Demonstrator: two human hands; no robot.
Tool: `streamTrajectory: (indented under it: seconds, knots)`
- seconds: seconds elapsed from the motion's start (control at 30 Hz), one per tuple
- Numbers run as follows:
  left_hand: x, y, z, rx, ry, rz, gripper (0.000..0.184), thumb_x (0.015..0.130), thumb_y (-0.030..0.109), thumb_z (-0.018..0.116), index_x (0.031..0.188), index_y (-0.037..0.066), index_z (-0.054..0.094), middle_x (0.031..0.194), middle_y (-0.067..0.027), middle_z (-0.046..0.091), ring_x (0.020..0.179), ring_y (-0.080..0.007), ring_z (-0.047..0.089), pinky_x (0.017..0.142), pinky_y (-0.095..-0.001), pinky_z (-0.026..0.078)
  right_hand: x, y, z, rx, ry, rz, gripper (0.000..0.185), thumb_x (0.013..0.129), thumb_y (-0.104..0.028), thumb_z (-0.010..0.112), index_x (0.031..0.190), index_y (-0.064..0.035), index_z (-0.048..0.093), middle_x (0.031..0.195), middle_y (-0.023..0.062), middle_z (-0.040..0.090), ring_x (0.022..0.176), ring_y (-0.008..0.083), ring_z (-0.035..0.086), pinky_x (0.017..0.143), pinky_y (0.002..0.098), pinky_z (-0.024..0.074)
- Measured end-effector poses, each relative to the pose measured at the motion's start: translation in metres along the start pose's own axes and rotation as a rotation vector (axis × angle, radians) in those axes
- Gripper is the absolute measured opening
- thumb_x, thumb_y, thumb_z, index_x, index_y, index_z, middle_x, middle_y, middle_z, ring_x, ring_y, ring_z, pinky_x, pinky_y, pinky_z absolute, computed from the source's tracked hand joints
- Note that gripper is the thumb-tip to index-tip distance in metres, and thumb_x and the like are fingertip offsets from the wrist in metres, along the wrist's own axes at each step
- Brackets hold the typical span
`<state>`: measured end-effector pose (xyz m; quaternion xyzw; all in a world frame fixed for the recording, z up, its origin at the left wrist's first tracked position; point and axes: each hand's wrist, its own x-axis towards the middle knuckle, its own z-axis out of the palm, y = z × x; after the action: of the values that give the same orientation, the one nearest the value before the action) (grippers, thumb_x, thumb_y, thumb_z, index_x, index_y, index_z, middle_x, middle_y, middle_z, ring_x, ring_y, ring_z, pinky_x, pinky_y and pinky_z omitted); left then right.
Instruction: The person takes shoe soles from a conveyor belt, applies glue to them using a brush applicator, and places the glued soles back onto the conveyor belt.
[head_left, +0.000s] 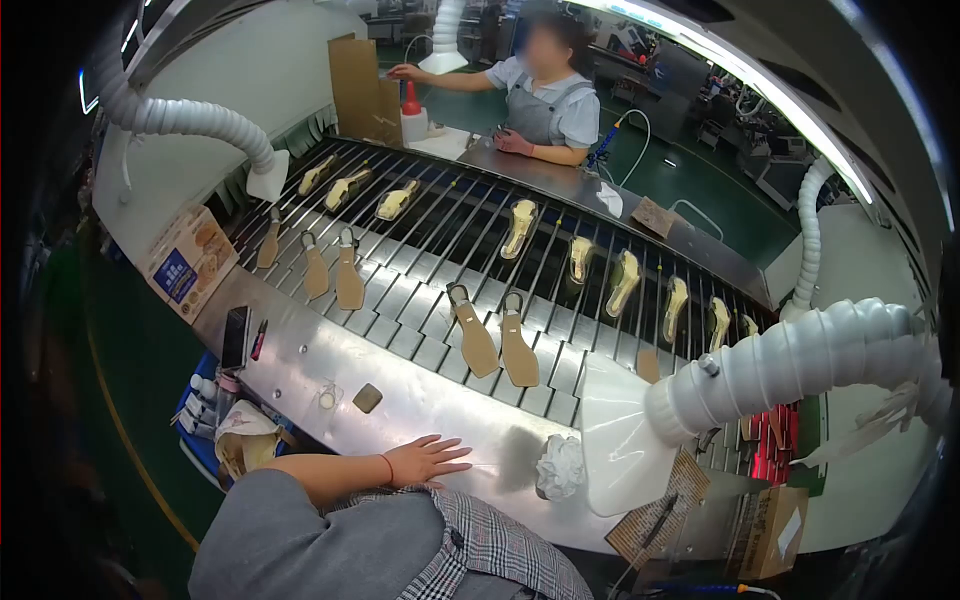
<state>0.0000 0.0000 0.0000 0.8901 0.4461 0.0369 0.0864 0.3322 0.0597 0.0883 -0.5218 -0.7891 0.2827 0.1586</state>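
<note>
Nearest the camera, a grey sleeve point(290, 530) and a plaid apron point(500, 535) lead to the left hand point(430, 461), which rests palm down on the metal desk point(340, 365), fingers spread, gripping nothing. The right hand is out of view, so its state cannot be told. Close by are a crumpled white wad point(559, 467), a small dark block point(367, 398) and a little round item point(327, 400). Beyond the desk's edge, two tan soles point(477, 345) lie side by side on the slatted conveyor point(410, 335), broad ends toward the person, dark narrow parts pointing away. They look thin and light, probably firm yet slightly bendable; the long edges near the narrow middle would give a safe hold, sparing the flat faces, while the dark ends look slimmer and easier to bend or snag. Another pair point(348, 272) lies farther left. Farther out, yellowish shoe pieces point(519, 229) sit across the rods; their clear-looking rims seem flexible and perhaps slick, better pinched at the sides than pressed on top. Across the line stands a co-worker point(550, 100), one hand point(515, 142) near the far counter point(560, 170).
</note>
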Motion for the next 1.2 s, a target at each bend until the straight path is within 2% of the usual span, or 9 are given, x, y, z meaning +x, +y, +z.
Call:
streamTrajectory:
  seconds: [0.1,0.27,0.5,0.93,1.03,1.2]
  knots:
    - [-0.006,-0.004,0.002,-0.033,0.024,0.008,0.065,0.093,0.049,0.051,0.149,0.023,0.031,0.156,-0.0058,0.027,0.144,-0.0263,0.025,0.116,-0.0476,0.023,-0.003,-0.013,0.03,-0.004,0.119,0.072,0.034,0.068,-0.024,0.064,0.098,-0.0089,0.067,0.09,0.0164,0.066,0.087,0.0288,0.065,0.072,0.0411,0.0505]
    - [-0.009,-0.014,-0.011,-0.093,0.044,0.024,0.061,0.094,0.044,0.052,0.147,0.021,0.036,0.155,-0.0069,0.029,0.143,-0.0261,0.026,0.115,-0.048,0.024,-0.02,-0.049,0.051,-0.063,0.275,0.233,0.035,0.068,-0.025,0.063,0.099,-0.0091,0.067,0.091,0.0163,0.065,0.088,0.0286,0.065,0.073,0.0413,0.0501]
    - [-0.023,-0.02,-0.001,-0.202,0.108,0.066,0.06,0.093,0.041,0.054,0.146,0.019,0.037,0.155,-0.0083,0.029,0.144,-0.0281,0.024,0.116,-0.0489,0.022,-0.052,-0.098,0.058,-0.151,0.366,0.391,0.035,0.069,-0.025,0.063,0.1,-0.0095,0.066,0.093,0.0161,0.065,0.09,0.0284,0.064,0.075,0.0416,0.0495]
    - [-0.038,-0.038,0.0,-0.252,0.126,0.15,0.059,0.093,0.039,0.054,0.145,0.017,0.039,0.153,-0.0091,0.032,0.143,-0.0296,0.025,0.116,-0.0498,0.02,-0.083,-0.127,0.042,-0.29,0.46,0.52,0.037,0.07,-0.026,0.062,0.103,-0.0101,0.066,0.097,0.0158,0.064,0.094,0.0281,0.063,0.077,0.0421,0.0485]
    - [-0.041,-0.038,-0.002,-0.258,0.145,0.152,0.056,0.092,0.039,0.054,0.141,0.014,0.044,0.151,-0.0083,0.035,0.143,-0.027,0.025,0.116,-0.0469,0.019,-0.084,-0.132,0.035,-0.312,0.472,0.529,0.037,0.071,-0.027,0.062,0.104,-0.0103,0.065,0.098,0.0157,0.064,0.094,0.028,0.063,0.078,0.0422,0.0483]
    - [-0.044,-0.041,0.001,-0.277,0.153,0.159,0.057,0.091,0.038,0.057,0.141,0.014,0.044,0.151,-0.0084,0.035,0.143,-0.0269,0.025,0.116,-0.0469,0.02,-0.087,-0.136,0.024,-0.349,0.486,0.539,0.037,0.071,-0.027,0.062,0.105,-0.0105,0.065,0.099,0.0156,0.064,0.096,0.0278,0.062,0.079,0.0424,0.0479]
